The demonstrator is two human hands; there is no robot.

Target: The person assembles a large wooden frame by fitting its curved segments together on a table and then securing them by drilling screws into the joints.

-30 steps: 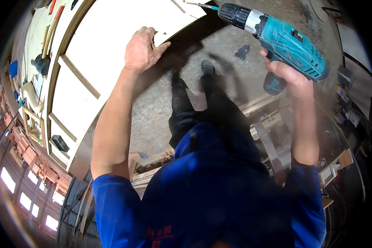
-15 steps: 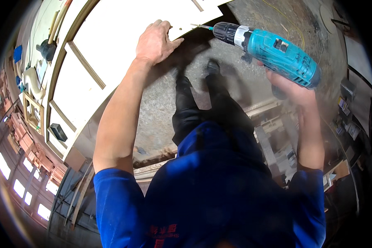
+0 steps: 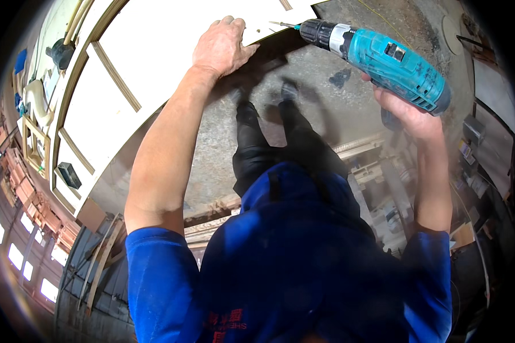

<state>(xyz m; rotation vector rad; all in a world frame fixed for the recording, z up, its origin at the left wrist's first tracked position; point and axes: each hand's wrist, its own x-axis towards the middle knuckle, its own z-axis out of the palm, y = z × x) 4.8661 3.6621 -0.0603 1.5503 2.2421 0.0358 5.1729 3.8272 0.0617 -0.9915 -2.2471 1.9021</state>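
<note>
My right hand [image 3: 409, 114] is wrapped round the handle of a teal cordless drill [image 3: 397, 68] with a black chuck. A long thin bit [image 3: 283, 24] points left, its tip over the edge of a pale wooden panel [image 3: 160, 51]. Close to the tip, a small dark spot [image 3: 258, 30] marks the panel; whether the bit touches the wood I cannot tell. On the panel, near that edge, lies my left hand [image 3: 220, 48], fingers laid over the surface and thumb spread toward the spot.
Wooden strips [image 3: 115, 77] run across the panel. A small dark box [image 3: 68, 175] sits at its left end, and a black tool with wooden handles [image 3: 61, 54] lies beyond its curved rim. Lumber [image 3: 383, 177] lies on the floor below right, and a dark patch [image 3: 340, 78] marks the concrete.
The drill has shifted slightly up and right in view, still in my right hand. My left hand appears slightly higher and further right. The whole view has shifted a little.
</note>
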